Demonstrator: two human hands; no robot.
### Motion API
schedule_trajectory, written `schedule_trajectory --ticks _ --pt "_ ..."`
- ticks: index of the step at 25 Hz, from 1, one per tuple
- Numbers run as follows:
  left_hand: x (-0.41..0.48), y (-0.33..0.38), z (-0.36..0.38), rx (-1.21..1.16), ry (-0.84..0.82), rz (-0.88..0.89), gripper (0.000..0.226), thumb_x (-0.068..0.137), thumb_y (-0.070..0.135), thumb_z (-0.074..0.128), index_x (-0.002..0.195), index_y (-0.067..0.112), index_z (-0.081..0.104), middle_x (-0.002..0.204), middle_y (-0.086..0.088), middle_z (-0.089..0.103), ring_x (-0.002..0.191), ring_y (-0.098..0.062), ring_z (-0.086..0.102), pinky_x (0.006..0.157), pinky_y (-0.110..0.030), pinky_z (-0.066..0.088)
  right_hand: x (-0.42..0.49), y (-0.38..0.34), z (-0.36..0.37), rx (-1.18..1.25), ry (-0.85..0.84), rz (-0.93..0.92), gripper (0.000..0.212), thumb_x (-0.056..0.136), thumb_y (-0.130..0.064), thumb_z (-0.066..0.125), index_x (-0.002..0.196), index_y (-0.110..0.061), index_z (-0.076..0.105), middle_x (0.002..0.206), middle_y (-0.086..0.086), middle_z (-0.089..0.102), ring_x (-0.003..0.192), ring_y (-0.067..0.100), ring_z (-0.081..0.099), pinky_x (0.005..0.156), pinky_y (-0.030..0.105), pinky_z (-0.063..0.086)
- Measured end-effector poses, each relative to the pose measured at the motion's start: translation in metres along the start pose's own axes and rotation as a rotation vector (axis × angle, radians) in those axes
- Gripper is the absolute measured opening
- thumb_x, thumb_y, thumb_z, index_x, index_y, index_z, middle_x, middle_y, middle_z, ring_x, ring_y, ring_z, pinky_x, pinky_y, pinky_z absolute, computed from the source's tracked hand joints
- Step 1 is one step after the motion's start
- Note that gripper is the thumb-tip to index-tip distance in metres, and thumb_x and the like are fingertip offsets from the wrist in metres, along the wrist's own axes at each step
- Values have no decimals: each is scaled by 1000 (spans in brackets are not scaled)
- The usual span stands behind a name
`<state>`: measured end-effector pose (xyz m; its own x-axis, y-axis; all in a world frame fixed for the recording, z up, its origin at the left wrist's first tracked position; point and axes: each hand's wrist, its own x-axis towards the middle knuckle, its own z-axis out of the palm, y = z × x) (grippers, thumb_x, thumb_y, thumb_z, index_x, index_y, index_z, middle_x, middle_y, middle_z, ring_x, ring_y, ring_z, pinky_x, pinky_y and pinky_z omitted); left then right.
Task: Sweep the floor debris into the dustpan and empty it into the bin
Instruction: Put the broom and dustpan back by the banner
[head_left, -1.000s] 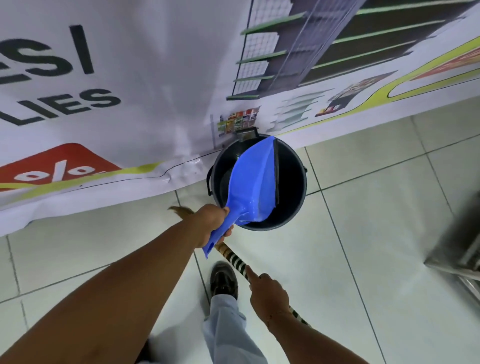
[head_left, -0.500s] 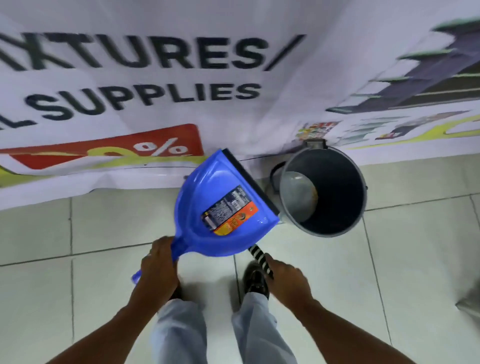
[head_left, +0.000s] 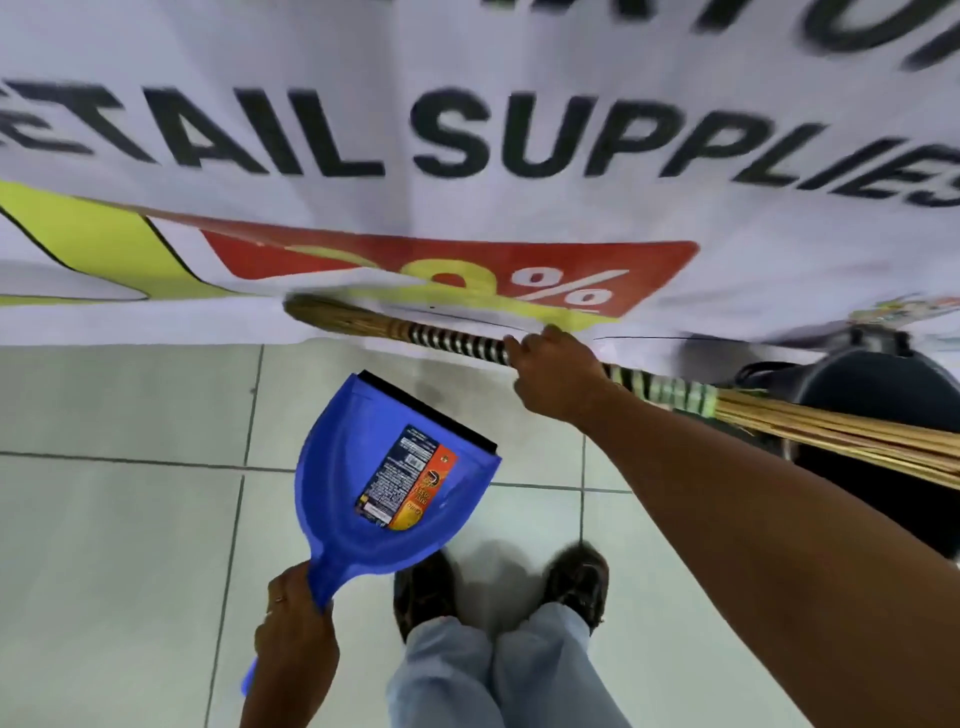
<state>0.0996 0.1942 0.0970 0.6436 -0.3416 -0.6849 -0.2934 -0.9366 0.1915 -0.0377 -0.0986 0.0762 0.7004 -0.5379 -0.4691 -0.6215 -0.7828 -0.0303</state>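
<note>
My left hand grips the handle of a blue dustpan, which hangs above the floor tiles with its labelled underside facing me and its black lip pointing away. My right hand is wrapped around the black-and-white striped handle of a straw broom. The broom lies almost level, its bristles fanning out to the right over the dark round bin. The bin sits at the right edge, partly hidden by the bristles and my right arm.
A large white printed banner with black lettering and a red percent patch hangs ahead, down to the floor. My two shoes stand on pale floor tiles below the dustpan.
The dustpan has come out of the bin and swung left and lower. The view has turned left, putting the bin at the right edge. My right hand has lifted the broom to near level.
</note>
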Motion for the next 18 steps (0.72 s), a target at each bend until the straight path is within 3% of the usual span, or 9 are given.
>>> schedule_trajectory --ticks 1,4,9,12,14,16,18 --pt "14 -1 14 10 -15 -11 21 85 -4 50 105 -5 53 103 -27 58 81 -44 60 76 -53 50 26 -10 13 61 4 -38 34 71 -4 47 99 9 61 77 28 68 76 44 63 65 40 54" --pt "47 9 56 18 -24 28 26 87 -1 51 113 -2 51 112 -21 54 89 -42 60 80 -49 50 90 -31 57 146 -39 -52 30 86 1 43 114 8 52 106 25 63 105 41 53 84 44 47" --pt "96 28 110 17 -76 168 34 86 -4 51 119 2 49 118 -17 52 96 -38 58 83 -46 47 145 -25 110 196 -44 75 35 87 6 43 122 5 48 125 22 55 121 36 45 94 44 44" --pt "108 32 124 60 -145 247 34 85 -2 55 119 -1 49 118 -22 51 98 -42 58 80 -48 49 132 -18 126 286 -6 123 47 87 5 45 133 7 37 141 22 43 138 34 28 113 39 28" --pt "102 43 128 21 -194 233 36 86 4 58 120 0 46 121 -20 47 101 -41 57 80 -46 48 102 -8 137 330 -17 176 50 87 3 44 136 6 33 143 19 41 140 31 24 115 34 21" --pt "94 63 134 -28 -250 172 39 86 11 62 120 1 45 122 -18 45 106 -39 54 83 -42 46 62 6 160 343 -4 239 50 85 3 43 135 7 36 140 21 46 138 33 30 116 35 20" --pt "93 83 145 -59 -311 156 37 83 15 65 112 -2 48 117 -20 49 109 -37 51 85 -41 45 21 15 184 314 59 287 46 80 3 46 126 6 48 126 22 58 127 37 45 112 38 32"
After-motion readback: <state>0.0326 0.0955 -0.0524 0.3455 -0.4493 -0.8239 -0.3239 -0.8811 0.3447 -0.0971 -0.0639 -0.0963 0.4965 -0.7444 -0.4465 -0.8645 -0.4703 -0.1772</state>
